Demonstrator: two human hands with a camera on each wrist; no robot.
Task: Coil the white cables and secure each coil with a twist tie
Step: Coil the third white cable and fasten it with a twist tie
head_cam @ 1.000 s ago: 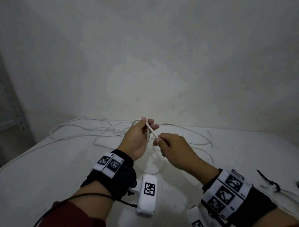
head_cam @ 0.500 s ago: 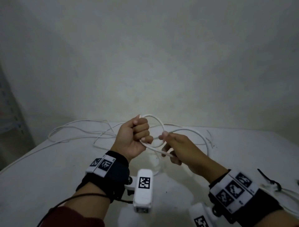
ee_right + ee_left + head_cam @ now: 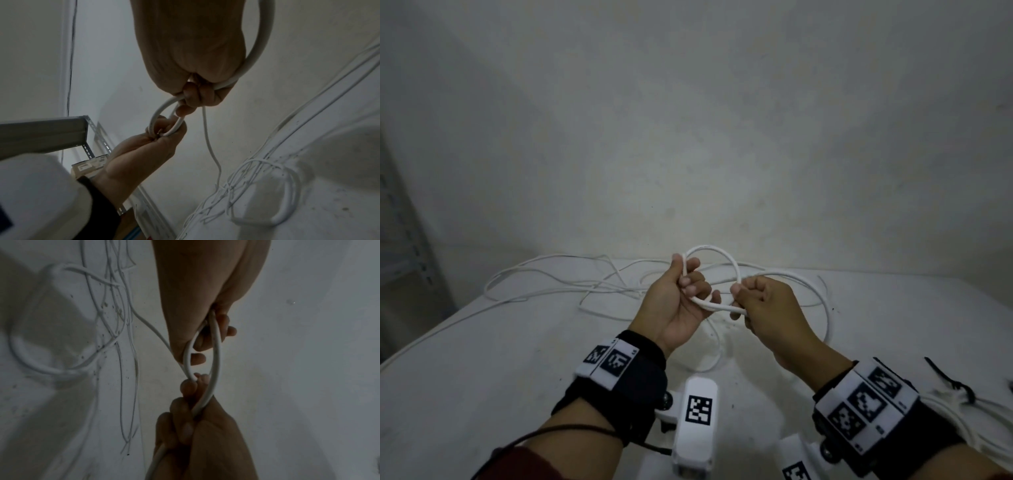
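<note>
A white cable (image 3: 714,251) is held in the air above a white table (image 3: 482,370), near the middle of the head view. It forms one small loop between two hands. The left hand (image 3: 678,308), at about nine o'clock of the loop, has its fingers curled around the cable where the loop closes. The right hand (image 3: 767,308), at about three o'clock, has its fingers and thumb closed on the cable's next stretch, which sweeps out in a wider arc to the right.

Most of the cable lies loose and tangled on the table (image 3: 571,281), from ten to twelve o'clock of the hands. At about four o'clock, by the right wrist, lies a finished coil (image 3: 962,407) bound with a dark tie (image 3: 959,385).

Judging by this, one cable seems done; this coil has barely begun, and its tying is not yet started.
</note>
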